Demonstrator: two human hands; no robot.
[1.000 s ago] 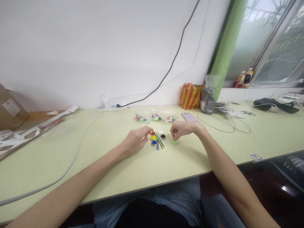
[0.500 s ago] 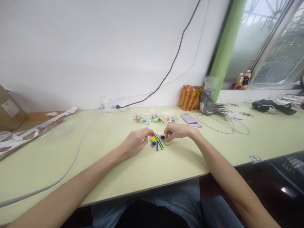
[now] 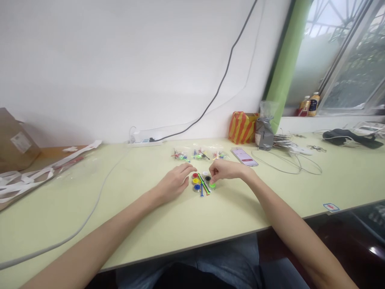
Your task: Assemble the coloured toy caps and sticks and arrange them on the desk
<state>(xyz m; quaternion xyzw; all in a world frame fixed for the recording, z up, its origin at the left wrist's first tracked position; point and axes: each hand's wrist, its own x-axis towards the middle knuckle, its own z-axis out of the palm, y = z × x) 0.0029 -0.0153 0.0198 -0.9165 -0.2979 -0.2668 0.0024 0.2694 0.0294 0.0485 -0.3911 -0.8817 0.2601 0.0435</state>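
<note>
Small round clear pieces with coloured centres lie in two columns on the table. The left column has a red piece [image 3: 195,175], a yellow piece [image 3: 195,181] and a blue piece [image 3: 197,187]. On the right are a white piece [image 3: 205,174], a black piece [image 3: 207,178] and a green round piece [image 3: 212,186]. Thin coloured plastic arrow-shaped sticks [image 3: 202,185] lie between the columns. My left hand [image 3: 175,182] is open beside the left column, fingers stretched toward the red piece. Curled with its fingertips pinched at the green piece, my right hand [image 3: 223,169] is closed.
Behind the hands lie clear bags [image 3: 181,155] of colourful small parts and a phone [image 3: 244,156]. A striped bag [image 3: 242,127] and a grey bag [image 3: 264,134] stand by the wall. A white cable [image 3: 96,202] crosses the left side, near a cardboard box [image 3: 16,138].
My left fingers have drawn away from the red piece and straightened. My right hand stays at the green piece, which shows more fully. The whole view has shifted slightly.
</note>
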